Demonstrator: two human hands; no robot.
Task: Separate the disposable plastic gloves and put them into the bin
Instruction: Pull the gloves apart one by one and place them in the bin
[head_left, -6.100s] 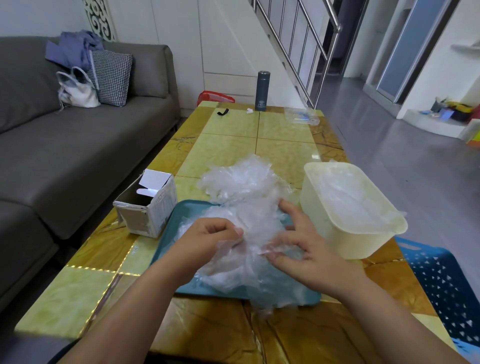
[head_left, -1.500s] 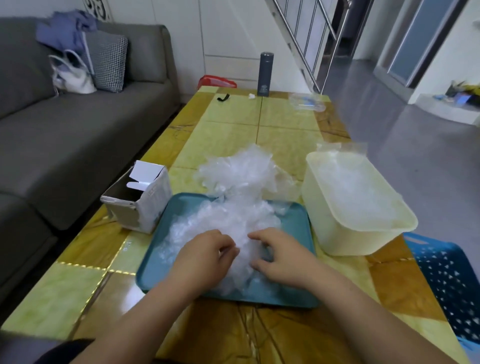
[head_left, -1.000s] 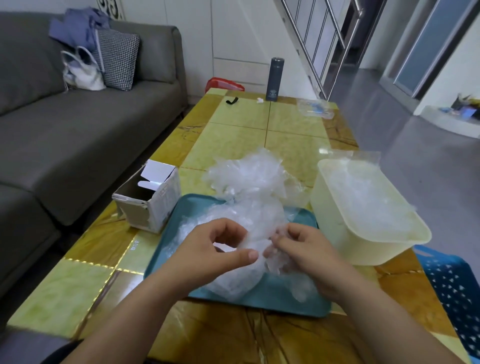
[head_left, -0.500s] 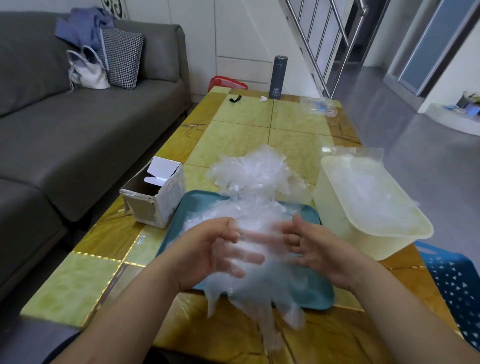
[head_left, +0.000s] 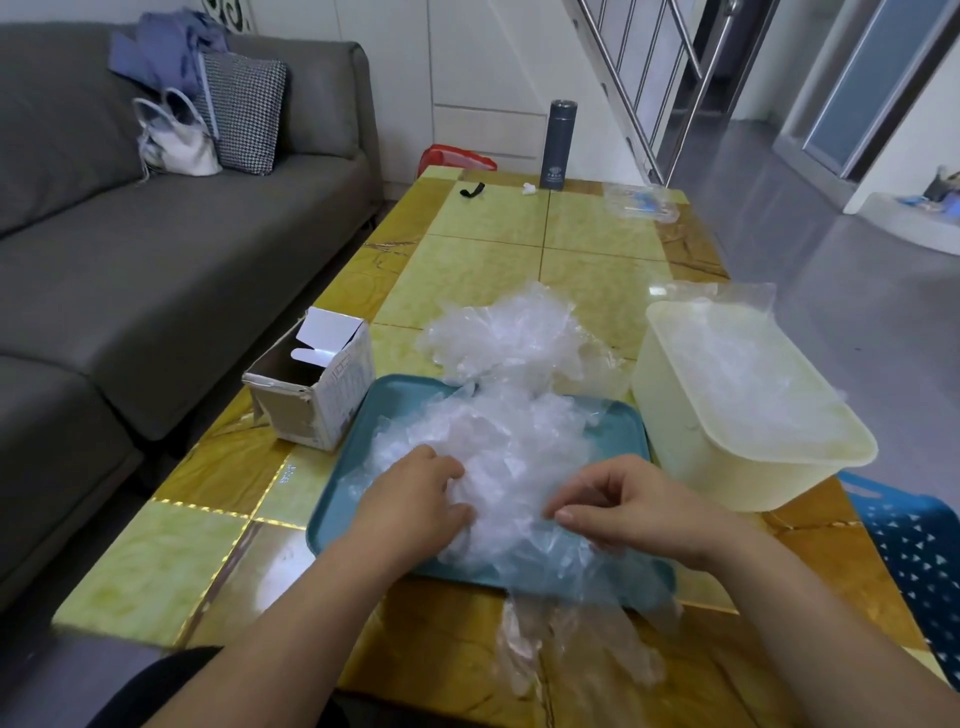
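Two hands on gloves (head_left: 509, 447) — teal tray (head_left: 400, 397).
Left hand (head_left: 415, 501) grips the pile, fingers curled; right hand (head_left: 628, 512) pinches film between thumb and forefinger. Bin (head_left: 685, 441) at the tray's 2 o'clock.

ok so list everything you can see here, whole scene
gloves: heap, too many to count, clear, on the tray, more behind it and one draped over its near edge
tray: 1, teal, near middle of table
bin: 1, cream, right of tray, gloves inside
cardboard box: 1, brown and white, open, left of tray
flask: 1, dark grey, table's far end
table: 1, yellow-green tiles
basket: 1, blue, right of table
sofa: 1, grey, left
handbag: 1, white, on sofa
cushion: 1, checked, on sofa
left hand: 1, in the heap, gripping gloves
right hand: 1, pinching gloves near tray's front
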